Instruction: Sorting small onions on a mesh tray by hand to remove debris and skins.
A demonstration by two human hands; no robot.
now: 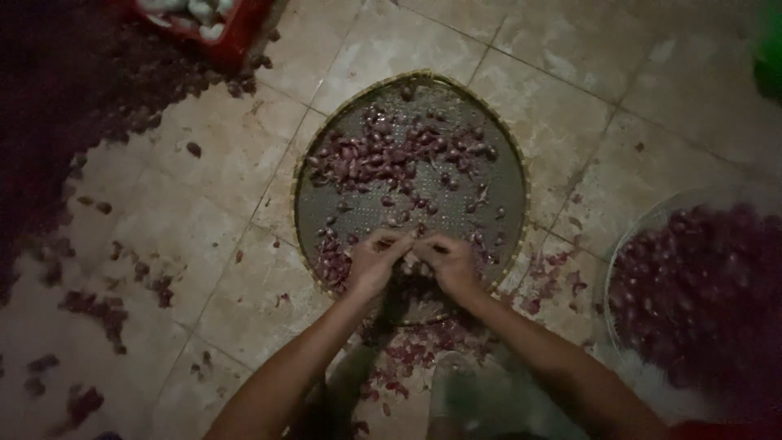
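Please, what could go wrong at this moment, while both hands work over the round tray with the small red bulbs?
1. The left hand and right hand meet in dim light; if a blade is between them, which I cannot tell, a finger might be cut.
2. Peels lie scattered on the tiled floor, so someone might slip.
3. The woven tray is shallow; bulbs could roll off.

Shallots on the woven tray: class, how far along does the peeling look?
Done: skins litter the floor. In hand: both hands, left hand and right hand, work one small piece over the woven tray. Left: a dark heap and a bowlful.
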